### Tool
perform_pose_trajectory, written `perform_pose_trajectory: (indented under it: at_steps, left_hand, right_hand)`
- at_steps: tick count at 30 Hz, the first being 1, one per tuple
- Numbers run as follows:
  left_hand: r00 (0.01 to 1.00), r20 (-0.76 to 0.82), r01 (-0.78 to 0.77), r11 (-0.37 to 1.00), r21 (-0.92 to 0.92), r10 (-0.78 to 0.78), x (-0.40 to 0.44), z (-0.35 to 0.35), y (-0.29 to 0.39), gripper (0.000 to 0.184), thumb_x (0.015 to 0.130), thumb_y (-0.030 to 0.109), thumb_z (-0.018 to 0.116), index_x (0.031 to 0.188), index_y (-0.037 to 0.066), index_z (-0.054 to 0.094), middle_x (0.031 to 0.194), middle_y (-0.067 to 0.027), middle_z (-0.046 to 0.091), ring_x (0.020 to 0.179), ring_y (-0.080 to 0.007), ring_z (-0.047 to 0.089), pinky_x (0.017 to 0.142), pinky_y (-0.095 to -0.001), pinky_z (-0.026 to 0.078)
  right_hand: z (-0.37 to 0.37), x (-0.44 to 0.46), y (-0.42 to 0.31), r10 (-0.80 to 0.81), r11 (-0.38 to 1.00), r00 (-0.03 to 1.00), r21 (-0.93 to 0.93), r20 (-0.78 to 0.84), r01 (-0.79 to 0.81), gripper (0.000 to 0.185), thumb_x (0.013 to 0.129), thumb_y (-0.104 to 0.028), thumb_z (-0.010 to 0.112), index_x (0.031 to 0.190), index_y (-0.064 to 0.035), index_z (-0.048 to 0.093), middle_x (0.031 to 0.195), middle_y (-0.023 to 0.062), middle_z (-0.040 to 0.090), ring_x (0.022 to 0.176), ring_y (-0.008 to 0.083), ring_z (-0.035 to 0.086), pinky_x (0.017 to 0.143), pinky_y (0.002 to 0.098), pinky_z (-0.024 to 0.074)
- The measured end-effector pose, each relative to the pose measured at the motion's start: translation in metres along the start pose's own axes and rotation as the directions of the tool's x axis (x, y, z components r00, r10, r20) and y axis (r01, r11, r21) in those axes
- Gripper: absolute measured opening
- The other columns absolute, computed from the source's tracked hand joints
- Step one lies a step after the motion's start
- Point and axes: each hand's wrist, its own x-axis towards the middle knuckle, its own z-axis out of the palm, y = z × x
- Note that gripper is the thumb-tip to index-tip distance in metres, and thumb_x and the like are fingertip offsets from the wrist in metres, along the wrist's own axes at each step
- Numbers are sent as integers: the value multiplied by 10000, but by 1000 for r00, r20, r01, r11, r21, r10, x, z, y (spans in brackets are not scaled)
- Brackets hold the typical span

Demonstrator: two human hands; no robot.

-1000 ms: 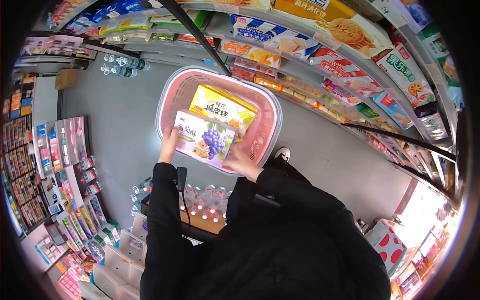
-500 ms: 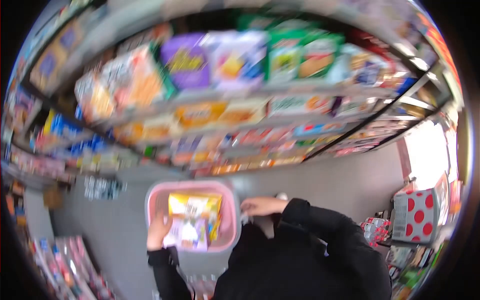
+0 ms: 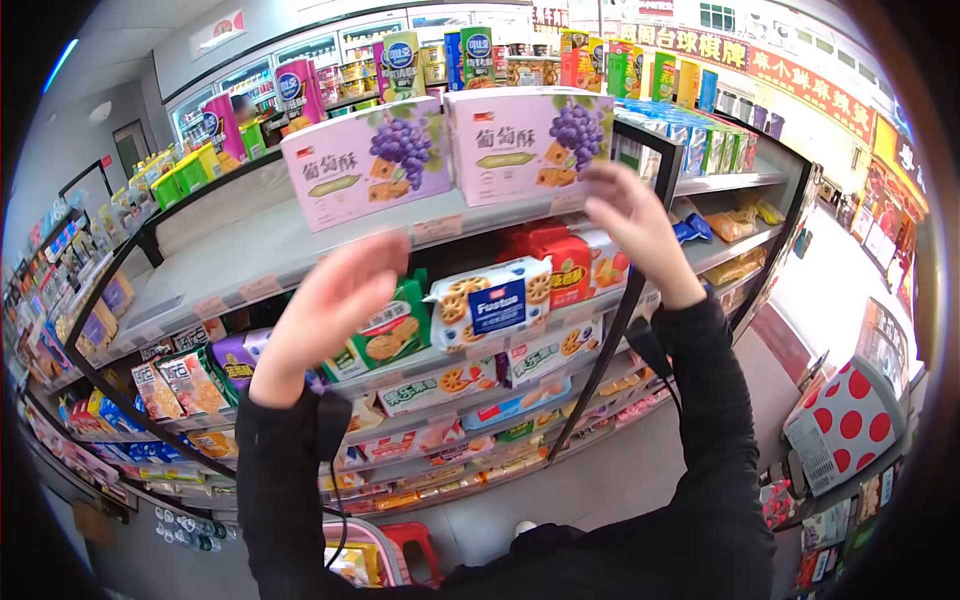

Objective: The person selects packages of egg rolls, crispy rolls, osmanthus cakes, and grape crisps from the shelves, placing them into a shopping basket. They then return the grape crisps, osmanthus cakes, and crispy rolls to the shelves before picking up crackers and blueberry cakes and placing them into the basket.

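Note:
My left hand (image 3: 338, 305), blurred by motion, reaches up before the shelf with its fingers stretched out and nothing in it. It is just below a light purple box with a picture of grapes (image 3: 370, 165). Beside that stands a second, matching grape box (image 3: 530, 145) on the top shelf. My right hand (image 3: 632, 220) is open with its fingers apart, at the lower right corner of the second box. Whether its fingertips touch the box I cannot tell. Below my hands is a white and blue cookie pack (image 3: 492, 303).
The top shelf (image 3: 215, 285) runs across in front of me, with several rows of snack packs below. A pink basket (image 3: 393, 562) holding packs is at the bottom, next to a red stool (image 3: 415, 540). A white box with red dots (image 3: 845, 425) stands at right.
Both hands have risen from the basket to the top shelf. My left hand has left the packs in the basket. The view has tilted up, bringing the grape boxes into sight.

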Motion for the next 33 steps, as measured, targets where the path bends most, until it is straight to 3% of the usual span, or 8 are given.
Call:
perform_pose_trajectory:
  at_steps: [6,13,21,24,25,26,29,33]
  left_hand:
    - [880,-439,114,816,566,181,137,38,-41,526,795,181,549,1219,-54,342,1157,-157,467,1079,-209,445,907,-307,347]
    - [909,-404,183,968,171,-100,162,59,-42,435,772,179,527,1135,-40,427,1047,-120,529,961,-169,477,832,-274,364]
    - [876,-384,-163,928,335,293,151,70,-48,426,774,215,544,1122,1,422,1015,-92,520,953,-170,479,837,-283,359]
    - [743,-461,-213,824,524,485,125,89,-8,548,724,233,531,1140,-67,339,1098,-251,419,1043,-328,397,894,-374,326]
    - [866,-414,25,801,598,282,110,90,7,557,721,223,524,1147,-70,317,1085,-267,402,1022,-368,393,894,-392,321]
    - [700,-345,-302,697,651,626,85,97,18,566,719,217,520,1149,-83,305,1064,-269,409,1010,-374,397,894,-402,321]
    - [487,-383,-414,594,690,785,48,97,13,530,732,199,506,1132,-86,306,1012,-260,428,996,-363,397,883,-410,318]
    - [693,-303,-430,712,555,654,-45,67,20,519,734,125,507,1173,-43,288,1029,-165,456,961,-246,440,846,-361,343]
  right_hand:
    - [-38,52,47,-122,869,967,-494,-224,-5,645,747,-186,588,1229,99,268,1206,253,404,1152,307,392,948,363,316]
    - [-40,62,78,136,859,983,-478,-127,-181,610,723,-235,599,1184,72,344,1105,237,499,1061,283,480,888,316,365]
    - [-41,54,103,-249,785,930,-619,-270,30,551,744,-202,626,1186,24,387,1061,141,512,971,199,498,827,297,396]
    - [-27,34,79,-166,968,946,-229,-278,103,527,755,-174,621,1178,38,388,1111,162,477,1046,221,459,889,303,351]
    - [-16,24,67,-129,990,928,-107,-349,97,536,746,-181,626,1166,56,392,1137,183,457,1099,247,428,916,307,329]
    - [-10,17,60,-136,990,934,-68,-330,120,521,759,-159,617,1171,59,383,1149,183,449,1112,254,418,927,311,315]
    - [20,-14,29,-119,993,943,-31,-311,115,514,778,-119,598,1182,81,351,1185,199,420,1150,262,392,948,309,292]
    - [90,-77,-16,-75,997,969,-52,-234,65,506,813,-65,529,1241,76,298,1243,203,379,1165,275,387,966,322,275]
